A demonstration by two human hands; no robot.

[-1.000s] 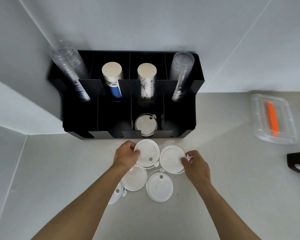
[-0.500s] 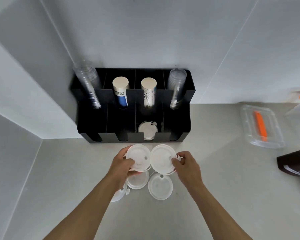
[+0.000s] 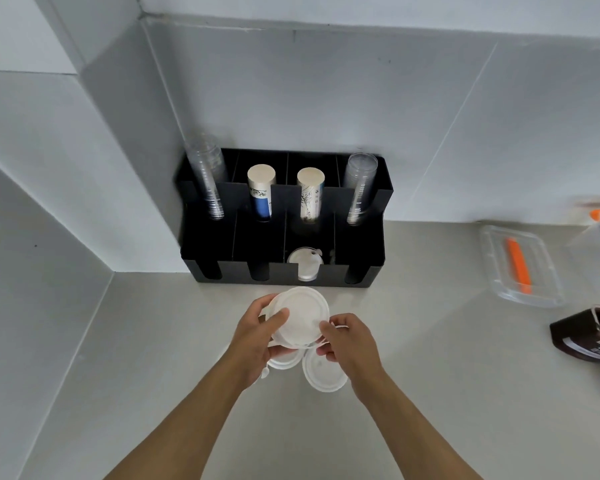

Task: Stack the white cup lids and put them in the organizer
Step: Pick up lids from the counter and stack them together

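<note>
Head view
Left hand (image 3: pixel 257 336): fingers curled round the left edge of the round white plastic cup lids (image 3: pixel 300 317), thumb on top.
Right hand (image 3: pixel 349 341): fingertips pinch the same lids at their right edge.
Held lids: lifted above the pale grey counter (image 3: pixel 153 358), just before the black compartmented organizer (image 3: pixel 284 271).
Loose lids: one flat white lid (image 3: pixel 321 374) lies on the counter beneath the right hand; another (image 3: pixel 286 362) shows partly beneath the left.
Organizer: one white lid (image 3: pixel 305 266) sits in the third front slot.
</note>
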